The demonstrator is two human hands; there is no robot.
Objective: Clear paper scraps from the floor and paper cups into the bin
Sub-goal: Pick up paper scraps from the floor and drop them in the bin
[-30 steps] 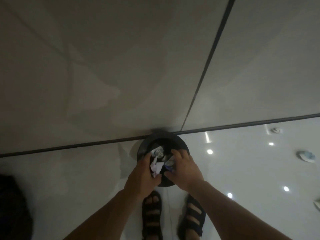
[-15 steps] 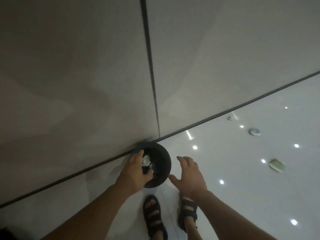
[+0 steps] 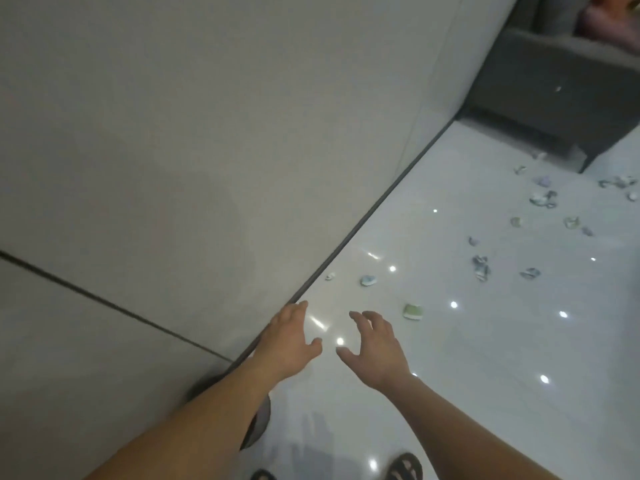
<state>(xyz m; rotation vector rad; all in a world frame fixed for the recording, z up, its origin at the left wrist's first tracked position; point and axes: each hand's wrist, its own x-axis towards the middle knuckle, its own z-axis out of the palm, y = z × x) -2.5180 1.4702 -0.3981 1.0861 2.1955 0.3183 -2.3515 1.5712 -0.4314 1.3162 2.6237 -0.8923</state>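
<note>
Left hand and right hand, now empty with fingers spread, are moving from the bin toward scraps

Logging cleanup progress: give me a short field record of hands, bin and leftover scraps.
left hand: open, empty, near the wall
right hand: open, empty, fingers spread
bin: dark, mostly hidden behind the left forearm
green scrap: on the floor, just beyond the right hand
other scraps: scattered across the floor toward the sofa
</note>
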